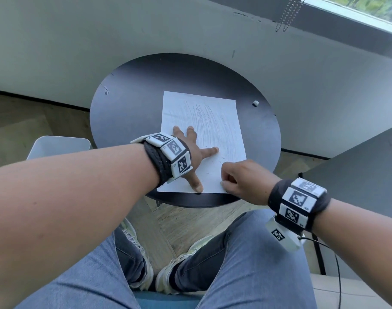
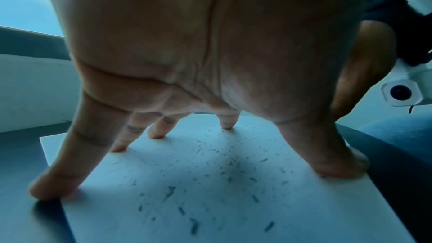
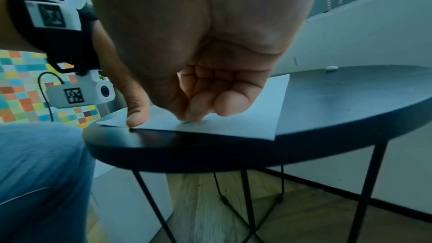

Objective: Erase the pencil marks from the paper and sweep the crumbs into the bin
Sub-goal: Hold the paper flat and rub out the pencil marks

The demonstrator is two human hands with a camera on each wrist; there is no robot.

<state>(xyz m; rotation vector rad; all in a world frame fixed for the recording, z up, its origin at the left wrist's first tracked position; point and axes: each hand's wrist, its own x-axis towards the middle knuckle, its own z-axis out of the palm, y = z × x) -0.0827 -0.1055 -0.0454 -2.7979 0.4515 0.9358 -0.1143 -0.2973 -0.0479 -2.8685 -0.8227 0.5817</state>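
A white paper (image 1: 201, 103) lies on a round black table (image 1: 128, 103). Grey pencil marks (image 1: 209, 121) cover its far half. Dark eraser crumbs (image 2: 194, 224) are scattered over its near half. My left hand (image 1: 196, 156) presses on the paper with fingers (image 2: 53, 182) spread and straight. At the paper's near right corner my right hand (image 1: 235, 177) has its fingers (image 3: 198, 106) curled down onto the sheet. It seems to pinch a small eraser (image 1: 222, 183), of which only a sliver shows.
A small white block (image 1: 255, 103) lies alone on the table at the far right. A white bin (image 1: 57, 146) stands on the floor left of the table. My knees are under the table's near edge. A grey wall stands behind.
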